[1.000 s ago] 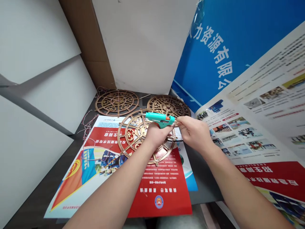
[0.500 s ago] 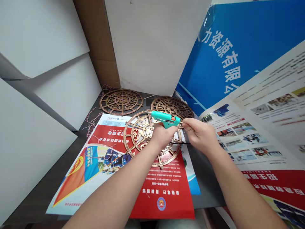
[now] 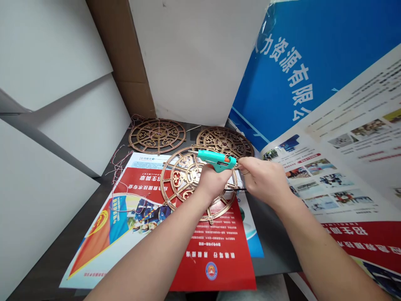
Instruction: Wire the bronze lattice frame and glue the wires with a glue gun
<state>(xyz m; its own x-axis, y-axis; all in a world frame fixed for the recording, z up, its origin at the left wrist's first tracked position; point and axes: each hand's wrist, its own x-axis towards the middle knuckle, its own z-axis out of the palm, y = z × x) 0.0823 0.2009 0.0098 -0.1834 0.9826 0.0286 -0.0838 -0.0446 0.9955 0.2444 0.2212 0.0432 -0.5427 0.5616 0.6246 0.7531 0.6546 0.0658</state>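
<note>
My left hand (image 3: 214,182) is wrapped round the handle of a teal glue gun (image 3: 209,156), whose nozzle points left. At the gun's rear end, my right hand (image 3: 261,177) is closed in a pinch on a thin glue stick (image 3: 237,162); only a short bit of it shows. Beneath the gun lies a round openwork bronze-coloured disc (image 3: 177,179) with scroll patterns, partly hidden by my left hand and forearm. A black cord (image 3: 239,189) runs between my hands.
Two similar discs lie behind, one at the left (image 3: 156,136) and one at the right (image 3: 224,142). Printed leaflets (image 3: 216,251) cover the dark table (image 3: 275,251). Loose pinkish threads (image 3: 117,165) lie left. White panels (image 3: 188,62) and a blue printed board (image 3: 328,42) stand around.
The view has shifted slightly. My right fingers are a little closer to the rear of the glue gun. Both hands keep their grip, and the discs lie as before.
</note>
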